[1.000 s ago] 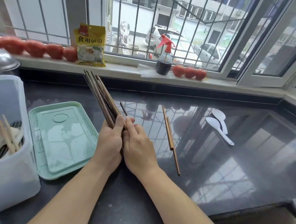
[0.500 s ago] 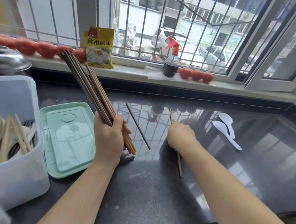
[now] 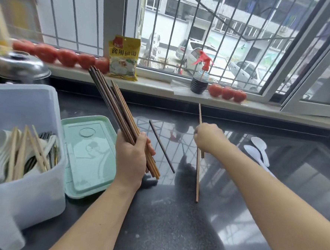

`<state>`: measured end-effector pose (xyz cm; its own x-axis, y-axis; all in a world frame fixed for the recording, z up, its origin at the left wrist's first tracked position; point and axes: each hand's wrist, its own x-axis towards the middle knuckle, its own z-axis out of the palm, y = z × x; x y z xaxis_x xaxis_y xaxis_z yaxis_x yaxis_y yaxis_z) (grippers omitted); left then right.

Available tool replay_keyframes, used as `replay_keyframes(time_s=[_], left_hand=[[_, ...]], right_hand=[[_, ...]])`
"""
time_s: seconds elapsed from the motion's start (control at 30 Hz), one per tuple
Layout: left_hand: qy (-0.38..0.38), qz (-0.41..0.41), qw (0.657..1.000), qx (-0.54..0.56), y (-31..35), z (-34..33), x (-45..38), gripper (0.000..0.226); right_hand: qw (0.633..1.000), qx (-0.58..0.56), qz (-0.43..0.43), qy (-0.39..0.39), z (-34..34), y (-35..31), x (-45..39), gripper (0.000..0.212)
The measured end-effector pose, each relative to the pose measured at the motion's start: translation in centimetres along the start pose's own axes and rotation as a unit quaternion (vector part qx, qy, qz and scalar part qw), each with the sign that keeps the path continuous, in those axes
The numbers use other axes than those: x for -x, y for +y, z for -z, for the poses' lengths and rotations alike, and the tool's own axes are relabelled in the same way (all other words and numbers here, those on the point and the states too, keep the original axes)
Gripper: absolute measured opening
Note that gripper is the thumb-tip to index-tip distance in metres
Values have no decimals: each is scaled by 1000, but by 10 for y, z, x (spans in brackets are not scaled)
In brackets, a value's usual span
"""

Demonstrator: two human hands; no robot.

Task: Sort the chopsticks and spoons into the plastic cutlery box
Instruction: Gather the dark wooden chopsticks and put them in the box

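My left hand [image 3: 129, 157] grips a bundle of several brown chopsticks [image 3: 111, 106], tilted up to the left above the dark counter. My right hand [image 3: 207, 138] pinches a pair of light wooden chopsticks [image 3: 197, 177], lifting their far ends while the near tip rests on the counter. One dark chopstick [image 3: 162, 146] lies loose between my hands. Two white spoons [image 3: 259, 150] lie at the right. The translucent plastic cutlery box [image 3: 21, 189] stands at the left, holding several chopsticks and spoons.
A mint green lid [image 3: 87, 156] lies flat beside the box. On the window sill stand a row of tomatoes [image 3: 58, 55], a yellow packet [image 3: 124, 57], a spray bottle [image 3: 200, 76] and three more tomatoes [image 3: 228, 93]. A steel pot lid [image 3: 19, 65] sits back left.
My hands separated: the left lifted the brown bundle up and leftwards, while the right reached over to the light wooden pair and raised their far ends off the counter.
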<state>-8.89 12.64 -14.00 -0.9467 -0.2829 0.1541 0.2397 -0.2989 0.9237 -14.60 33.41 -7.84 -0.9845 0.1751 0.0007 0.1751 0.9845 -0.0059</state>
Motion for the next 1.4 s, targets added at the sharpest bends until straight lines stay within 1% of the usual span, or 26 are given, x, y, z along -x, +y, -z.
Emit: replay_keyframes(time_s=[0.03,0.07,0.1,0.13,0.2,0.27,0.3,0.33,0.4,0.47,0.5,0.57,0.6,0.67,0.73,0.8,0.87,0.93,0.97,1.03,1.13,1.23,1.33,1.4], left_hand=[[5,4,1000,5,0,0,-1,5],[8,9,1000,12,-1,0,-1,6],[11,13,1000,18,-1,0,-2,6],[13,16,1000,22,-1,0,-3,6],[20,24,999,28,-2,0,-4,6],[26,31,998,38,-4,-1,-6,7],[28,35,998,41,-4,-1,-8,9],[28,38,998,45,-5,-2,-9,11],[27,37,998,51,-6,-2,-9,12],[20,28,998,48,-6,-2,-8,10],[17,23,998,49,-7,-2,-8,10],[14,14,999,47,-8,-2,-8,8],[14,10,999,45,-9,-2,-9,6],[11,4,999,44,-9,-1,-8,5],[9,4,999,41,-7,-2,-8,11],[4,10,999,38,-5,-1,-6,10],[-11,13,999,34,-3,-3,-3,5],[-34,11,999,27,-2,-4,0,6],[-50,9,998,24,-2,-5,2,6],[-86,11,996,17,-3,-7,6,5],[-126,32,992,5,-6,-6,10,7],[-146,53,988,7,-7,-6,11,7],[-165,92,982,28,-6,-6,12,5],[-184,143,970,66,-5,-5,13,4]], right_hand=[[996,-82,-2,37,9,2,-4,31],[987,-141,2,74,17,3,-9,28],[980,-165,8,108,25,2,-12,22],[978,-151,18,142,32,0,-14,19],[976,-52,28,210,42,-10,-17,28],[972,31,26,230,45,-31,-22,41],[974,56,37,215,43,-44,-25,43],[980,47,48,188,36,-58,-31,42],[994,-1,58,97,16,-83,-38,30],[997,-8,73,29,-11,-106,-39,28],[997,11,82,-1,-24,-115,-38,28],[994,47,95,-39,-39,-127,-37,23],[994,45,88,-53,-41,-129,-40,20],[995,1,74,-69,-32,-128,-43,14],[994,-83,38,-62,-8,-113,-43,13],[988,-148,-21,-34,16,-85,-45,17],[983,-164,-76,-22,29,-50,-44,22],[971,-186,-136,-63,28,-18,-35,22],[968,-176,-155,-85,23,-7,-29,23],[972,-125,-160,-118,11,4,-19,23],[979,-69,-124,-148,-11,-6,-3,26],[988,-13,-84,-126,-25,-22,6,30],[991,3,-70,-113,-21,-24,10,32],[992,-47,-82,-88,-4,-18,12,29]])
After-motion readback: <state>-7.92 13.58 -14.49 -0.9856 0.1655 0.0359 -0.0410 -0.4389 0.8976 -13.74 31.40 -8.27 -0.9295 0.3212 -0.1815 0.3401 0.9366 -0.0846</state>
